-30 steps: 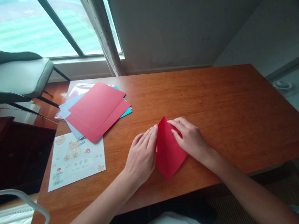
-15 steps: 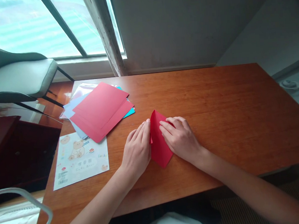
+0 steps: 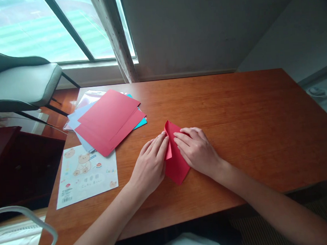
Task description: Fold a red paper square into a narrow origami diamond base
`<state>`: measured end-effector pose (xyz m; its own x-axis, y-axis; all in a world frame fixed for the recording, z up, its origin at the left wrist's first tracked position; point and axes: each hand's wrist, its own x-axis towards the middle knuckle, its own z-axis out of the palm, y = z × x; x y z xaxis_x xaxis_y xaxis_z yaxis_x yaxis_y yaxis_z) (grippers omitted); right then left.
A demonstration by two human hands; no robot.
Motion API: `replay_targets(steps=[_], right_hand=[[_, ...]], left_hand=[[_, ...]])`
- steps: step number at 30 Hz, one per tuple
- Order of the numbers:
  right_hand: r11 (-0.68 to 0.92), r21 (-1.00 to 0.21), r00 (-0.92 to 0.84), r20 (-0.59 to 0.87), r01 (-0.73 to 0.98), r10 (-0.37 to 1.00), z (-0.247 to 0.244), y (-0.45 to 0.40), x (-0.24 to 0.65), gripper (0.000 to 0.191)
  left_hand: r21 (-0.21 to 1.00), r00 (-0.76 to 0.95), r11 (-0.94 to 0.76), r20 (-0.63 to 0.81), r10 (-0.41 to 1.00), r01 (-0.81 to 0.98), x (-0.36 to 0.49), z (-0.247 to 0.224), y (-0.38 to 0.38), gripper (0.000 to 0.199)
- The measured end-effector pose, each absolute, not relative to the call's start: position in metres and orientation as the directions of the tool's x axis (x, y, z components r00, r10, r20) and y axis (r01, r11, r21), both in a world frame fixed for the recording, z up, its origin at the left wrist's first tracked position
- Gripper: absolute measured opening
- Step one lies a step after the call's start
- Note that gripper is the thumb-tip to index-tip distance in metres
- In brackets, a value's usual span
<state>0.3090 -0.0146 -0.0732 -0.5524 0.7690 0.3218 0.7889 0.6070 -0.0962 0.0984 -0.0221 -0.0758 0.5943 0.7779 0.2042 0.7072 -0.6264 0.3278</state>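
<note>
Since the frame half a second ago, the left flap (image 3: 168, 151) of the red folded paper (image 3: 179, 168) has come over to the right, so more of it shows beside the left fingertips; the left fingers have shifted slightly inward with it, while the right hand (image 3: 198, 150) has barely moved.

The red folded paper lies on the surface (image 3: 236, 113) between the two hands, one pointed corner away from the person and another toward them. The left hand (image 3: 150, 165) is at its left side, fingers extended close together, fingertips touching the flap; its thumb is hidden, so whether it pinches the flap cannot be told. The right hand rests palm down over the paper's right side, fingers loosely bent and slightly parted, tips on the red face. Its thumb is also out of sight, and a grip cannot be confirmed.

Well apart from the folded paper, toward the far left of the surface, red sheets (image 3: 109, 119) overlap pale blue paper (image 3: 74, 121) and a turquoise sheet (image 3: 141, 123). The bear-print sheet (image 3: 86, 183) lies nearer the person, its far edge partly under the pile.
</note>
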Motion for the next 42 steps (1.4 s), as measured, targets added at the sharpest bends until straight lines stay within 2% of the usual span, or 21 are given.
replay_targets(steps=[5,11,14,21,28,34,42], right_hand=[[0.587,-0.077,-0.560,0.224,0.806,0.798,-0.065,-0.008,0.301,0.035],[0.592,-0.036,-0.584,0.122,0.805,0.802,-0.061,0.000,0.289,0.036],[0.591,-0.027,-0.583,0.139,0.806,0.801,-0.063,-0.002,0.289,0.036],[0.585,-0.048,-0.564,0.216,0.809,0.797,-0.067,-0.005,0.295,0.027],[0.565,-0.101,-0.532,0.235,0.819,0.813,-0.066,-0.001,0.301,0.027],[0.492,-0.036,-0.478,0.189,0.870,0.858,-0.065,0.014,0.297,0.046],[0.507,-0.013,-0.496,0.193,0.862,0.847,-0.066,0.019,0.296,0.045]], left_hand=[[0.494,0.450,-0.516,0.257,0.855,0.700,0.099,-0.074,-0.023,0.069],[0.549,0.269,-0.377,0.270,0.925,0.746,0.099,-0.077,-0.021,0.052],[0.520,0.281,-0.386,0.271,0.921,0.762,0.099,-0.078,-0.021,0.052],[0.360,0.536,-0.588,0.244,0.808,0.724,0.099,-0.075,-0.025,0.062],[0.171,0.642,-0.669,0.189,0.743,0.723,0.100,-0.076,-0.024,0.055],[0.125,0.700,-0.720,0.170,0.694,0.683,0.096,-0.075,-0.021,0.056],[0.138,0.706,-0.724,0.164,0.689,0.676,0.095,-0.075,-0.020,0.058]])
